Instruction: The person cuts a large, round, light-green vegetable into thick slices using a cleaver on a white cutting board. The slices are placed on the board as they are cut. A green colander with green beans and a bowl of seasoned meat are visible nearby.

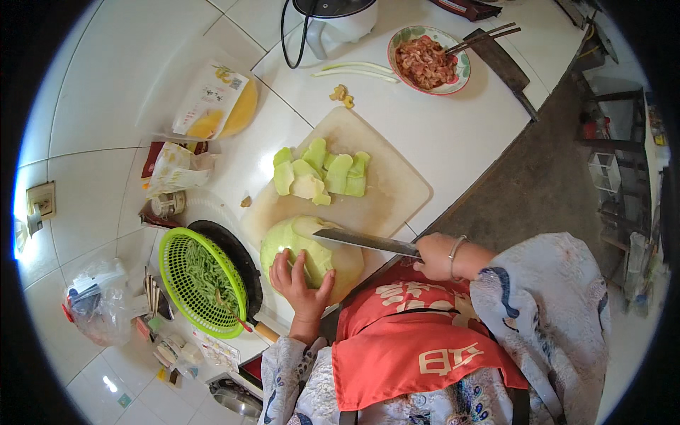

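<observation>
A large pale green cabbage [338,265] sits on the near corner of the white cutting board [397,180]. My left hand [301,283] grips its left side with bent fingers, and a leaf edge shows between them. My right hand [440,256] is closed round the handle of a kitchen knife [368,241]. The blade points left across the top of the cabbage; whether it has cut in, I cannot tell. Farther up the board lies a group of cut green cabbage leaf pieces [312,173].
Left of the board, a green basket [168,283] of green beans rests on a dark pan [248,265]. Beyond are ginger pieces [341,95], scallion stalks [354,69], a bowl [453,83] of sliced meat with chopsticks, and a cleaver [503,67] near the counter's right edge.
</observation>
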Tool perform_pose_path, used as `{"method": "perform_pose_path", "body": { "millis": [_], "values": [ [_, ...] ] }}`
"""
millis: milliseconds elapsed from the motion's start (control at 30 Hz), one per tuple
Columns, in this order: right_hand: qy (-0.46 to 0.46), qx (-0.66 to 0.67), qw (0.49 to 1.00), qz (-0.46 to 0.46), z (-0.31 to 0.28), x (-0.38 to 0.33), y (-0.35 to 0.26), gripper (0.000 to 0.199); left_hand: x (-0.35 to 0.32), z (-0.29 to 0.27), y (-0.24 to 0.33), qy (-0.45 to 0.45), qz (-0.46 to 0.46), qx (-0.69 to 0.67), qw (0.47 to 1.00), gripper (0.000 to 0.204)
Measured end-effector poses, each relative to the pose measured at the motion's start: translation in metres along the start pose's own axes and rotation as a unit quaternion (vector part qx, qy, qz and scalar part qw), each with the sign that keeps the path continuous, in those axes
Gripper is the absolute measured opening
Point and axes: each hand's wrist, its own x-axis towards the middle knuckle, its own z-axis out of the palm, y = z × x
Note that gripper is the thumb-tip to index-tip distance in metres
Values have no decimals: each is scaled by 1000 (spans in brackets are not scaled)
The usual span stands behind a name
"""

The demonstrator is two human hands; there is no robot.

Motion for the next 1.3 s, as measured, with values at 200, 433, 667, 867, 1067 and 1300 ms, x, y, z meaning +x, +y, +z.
{"method": "perform_pose_path", "body": {
  "millis": [200, 433, 667, 867, 1067, 1300],
  "values": [
    [54, -23, 998, -13, 24, 22, 20, 29, -4, -2, 1, -4, -7, 1, 1000, 64],
    [10, -44, 996, -74, -4, 58, 44, 33, -3, 0, -1, 5, 6, 8, 1000, 65],
    [-47, -89, 995, -25, -60, 48, 32, 28, -3, 0, -1, 22, -4, -17, 1000, 64],
    [36, 4, 998, -44, -67, 23, 33, 34, 2, -3, -2, 24, -12, -31, 999, 63],
    [225, 174, 918, -276, 16, 73, -11, 29, -2, -2, 3, 33, -35, -27, 998, 60],
    [82, 385, 901, -182, 11, 96, -76, 20, -1, 1, -2, 30, -45, -23, 998, 61]
  ]
}}
